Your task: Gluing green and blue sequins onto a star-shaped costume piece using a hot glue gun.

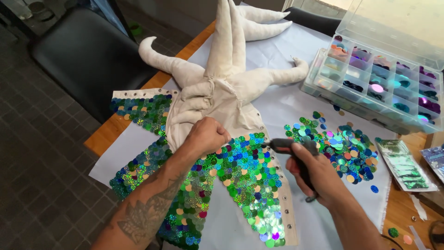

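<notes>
A cream stuffed cloth figure [222, 78] with several long padded limbs lies on white paper [277, 51]. Its lower flaps are covered in shiny green, blue and orange sequins [240, 171]. My left hand [206, 135] is closed and presses on the cloth where the sequins meet the bare fabric. My right hand [312, 173] grips a black glue gun [292, 150], whose nozzle points left at the sequinned flap's edge. A loose heap of sequins [340, 148] lies just right of the gun.
A clear plastic compartment box [384, 83] of sorted sequins stands open at the right. Sequin packets [406, 164] lie beside it on the wooden table [104, 134]. A dark chair [88, 55] stands at the far left, over a tiled floor.
</notes>
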